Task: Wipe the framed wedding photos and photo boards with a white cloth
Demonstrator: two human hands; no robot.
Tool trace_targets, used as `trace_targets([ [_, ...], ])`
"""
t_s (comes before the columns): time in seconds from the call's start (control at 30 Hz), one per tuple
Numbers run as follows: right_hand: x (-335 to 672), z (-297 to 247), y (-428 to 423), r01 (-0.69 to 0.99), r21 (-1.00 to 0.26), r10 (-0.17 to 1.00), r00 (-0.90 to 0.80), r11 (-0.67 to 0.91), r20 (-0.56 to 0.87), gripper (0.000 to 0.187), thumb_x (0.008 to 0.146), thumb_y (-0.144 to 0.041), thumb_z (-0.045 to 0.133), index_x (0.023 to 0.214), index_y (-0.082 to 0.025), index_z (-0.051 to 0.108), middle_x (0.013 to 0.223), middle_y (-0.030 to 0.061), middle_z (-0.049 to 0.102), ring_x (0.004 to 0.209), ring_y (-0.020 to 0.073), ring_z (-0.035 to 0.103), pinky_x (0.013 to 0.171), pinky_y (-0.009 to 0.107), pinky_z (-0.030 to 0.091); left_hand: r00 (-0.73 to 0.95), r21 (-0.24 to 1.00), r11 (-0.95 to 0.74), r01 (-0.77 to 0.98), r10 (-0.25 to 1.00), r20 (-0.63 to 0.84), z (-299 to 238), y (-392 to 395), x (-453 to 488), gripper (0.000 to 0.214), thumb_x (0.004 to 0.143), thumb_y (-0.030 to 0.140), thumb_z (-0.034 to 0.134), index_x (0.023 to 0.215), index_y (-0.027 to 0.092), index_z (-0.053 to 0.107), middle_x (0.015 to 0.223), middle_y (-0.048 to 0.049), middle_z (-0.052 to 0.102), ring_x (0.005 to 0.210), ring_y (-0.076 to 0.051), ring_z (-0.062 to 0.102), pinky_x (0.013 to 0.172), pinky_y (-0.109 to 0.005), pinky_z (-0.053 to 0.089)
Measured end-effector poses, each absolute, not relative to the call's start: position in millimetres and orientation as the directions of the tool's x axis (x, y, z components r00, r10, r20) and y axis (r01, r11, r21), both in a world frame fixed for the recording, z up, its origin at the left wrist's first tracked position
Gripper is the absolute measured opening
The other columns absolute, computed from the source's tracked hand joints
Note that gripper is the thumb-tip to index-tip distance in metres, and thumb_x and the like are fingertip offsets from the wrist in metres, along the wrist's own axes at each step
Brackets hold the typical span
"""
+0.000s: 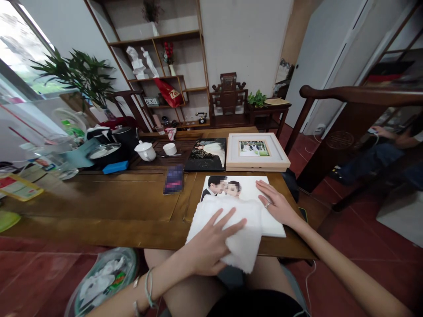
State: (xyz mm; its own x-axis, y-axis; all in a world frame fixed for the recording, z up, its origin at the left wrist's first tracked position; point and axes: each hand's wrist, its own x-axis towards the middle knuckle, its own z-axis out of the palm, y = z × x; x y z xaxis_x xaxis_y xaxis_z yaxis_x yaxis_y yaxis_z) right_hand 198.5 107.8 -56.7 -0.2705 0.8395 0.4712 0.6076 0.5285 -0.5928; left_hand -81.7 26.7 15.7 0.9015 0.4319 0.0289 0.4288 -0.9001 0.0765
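A white photo panel lies on the wooden table in front of me, with a picture of two people at its upper left. My left hand rests on a white fluffy cloth, fingers spread over it. This cloth covers the lower left of the panel and droops past the table's front edge. At the panel's right side, my right hand presses flat with fingers stretched out, a ring on one finger. What lies under the cloth is hidden.
Behind the panel are a light wood picture frame and a dark photo panel. A small dark purple item, blue sponge, lidded white cup and kettle sit leftward. A waste bin stands below; a person sits far right.
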Motion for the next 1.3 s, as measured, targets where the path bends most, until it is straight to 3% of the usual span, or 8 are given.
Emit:
trace_targets([
  [0.3,198.5,-49.8,107.6,0.599,-0.636,0.869,-0.25,0.486,0.427,0.038,0.089,-0.031,0.048,0.123,-0.02,0.061,0.138,0.01,0.05,0.131,0.026,0.042,0.11,0.05,0.035,0.649,0.014,-0.656,0.755,0.75,0.126,3.8,106.2,-93.6,0.035,0.084,0.025,0.051,0.117,0.019,0.063,0.152,-0.0057,0.028,0.141,-0.034,0.017,0.111,-0.055,0.021],
  [0.47,197.7,-49.4,109.4,0.586,-0.649,0.869,-0.239,0.485,0.434,0.038,0.087,-0.03,0.053,0.123,-0.023,0.06,0.134,0.0079,0.055,0.129,0.0256,0.045,0.11,0.05,0.034,0.714,0.035,-0.72,0.693,0.692,0.102,4.5,73.6,-83.0,0.031,0.081,0.026,0.056,0.109,0.021,0.067,0.154,-0.0045,0.023,0.142,-0.037,0.012,0.112,-0.057,0.016],
  [0.63,198.1,-51.7,110.4,0.586,-0.621,0.847,-0.264,0.52,0.461,0.039,0.088,-0.03,0.05,0.125,-0.023,0.059,0.134,0.0081,0.055,0.129,0.0256,0.045,0.109,0.052,0.035,0.818,0.082,-0.819,0.568,0.573,0.059,11.0,24.3,-74.4,0.052,0.075,0.027,0.061,0.126,0.02,0.056,0.156,-0.0065,0.016,0.141,-0.04,0.008,0.111,-0.06,0.014],
  [0.8,198.7,-51.4,110.7,0.582,-0.614,0.839,-0.272,0.533,0.471,0.038,0.088,-0.031,0.051,0.125,-0.025,0.059,0.134,0.0073,0.055,0.129,0.0262,0.045,0.109,0.053,0.035,0.67,0.08,-0.674,0.734,0.739,0.076,7.4,65.4,-85.0,0.029,0.082,0.027,0.054,0.107,0.021,0.068,0.152,-0.0063,0.029,0.14,-0.036,0.021,0.11,-0.057,0.022],
  [1.0,199.4,-51.7,110.6,0.604,-0.598,0.842,-0.275,0.526,0.464,0.039,0.089,-0.031,0.048,0.125,-0.02,0.059,0.133,0.0111,0.055,0.129,0.0262,0.045,0.108,0.052,0.036,0.574,0.024,-0.584,0.812,0.804,0.158,2.2,143.2,-95.4,0.039,0.086,0.028,0.05,0.123,0.018,0.059,0.15,-0.0107,0.032,0.14,-0.035,0.021,0.109,-0.058,0.022],
  [1.17,198.0,-51.9,110.2,0.6,-0.599,0.84,-0.271,0.53,0.471,0.038,0.09,-0.031,0.048,0.125,-0.022,0.059,0.133,0.0093,0.056,0.129,0.0255,0.045,0.109,0.052,0.036,0.653,0.031,-0.66,0.751,0.749,0.108,6.9,105.2,-87.2,0.032,0.084,0.025,0.052,0.112,0.017,0.066,0.149,-0.0093,0.034,0.14,-0.035,0.019,0.111,-0.058,0.017],
  [1.23,197.5,-52.0,109.9,0.593,-0.605,0.839,-0.266,0.531,0.475,0.038,0.09,-0.03,0.048,0.126,-0.023,0.058,0.133,0.0083,0.056,0.129,0.0252,0.045,0.109,0.052,0.036,0.721,0.049,-0.723,0.689,0.691,0.053,10.7,69.8,-81.4,0.025,0.081,0.026,0.054,0.098,0.018,0.071,0.151,-0.0081,0.031,0.141,-0.037,0.017,0.111,-0.059,0.016],
  [1.3,197.3,-52.2,109.6,0.587,-0.613,0.841,-0.262,0.528,0.473,0.038,0.089,-0.03,0.049,0.126,-0.025,0.058,0.133,0.0066,0.056,0.13,0.0251,0.045,0.109,0.052,0.036,0.811,0.074,-0.81,0.582,0.585,0.022,14.8,38.0,-76.5,0.03,0.076,0.027,0.059,0.103,0.019,0.069,0.153,-0.0069,0.024,0.141,-0.039,0.012,0.112,-0.06,0.013],
])
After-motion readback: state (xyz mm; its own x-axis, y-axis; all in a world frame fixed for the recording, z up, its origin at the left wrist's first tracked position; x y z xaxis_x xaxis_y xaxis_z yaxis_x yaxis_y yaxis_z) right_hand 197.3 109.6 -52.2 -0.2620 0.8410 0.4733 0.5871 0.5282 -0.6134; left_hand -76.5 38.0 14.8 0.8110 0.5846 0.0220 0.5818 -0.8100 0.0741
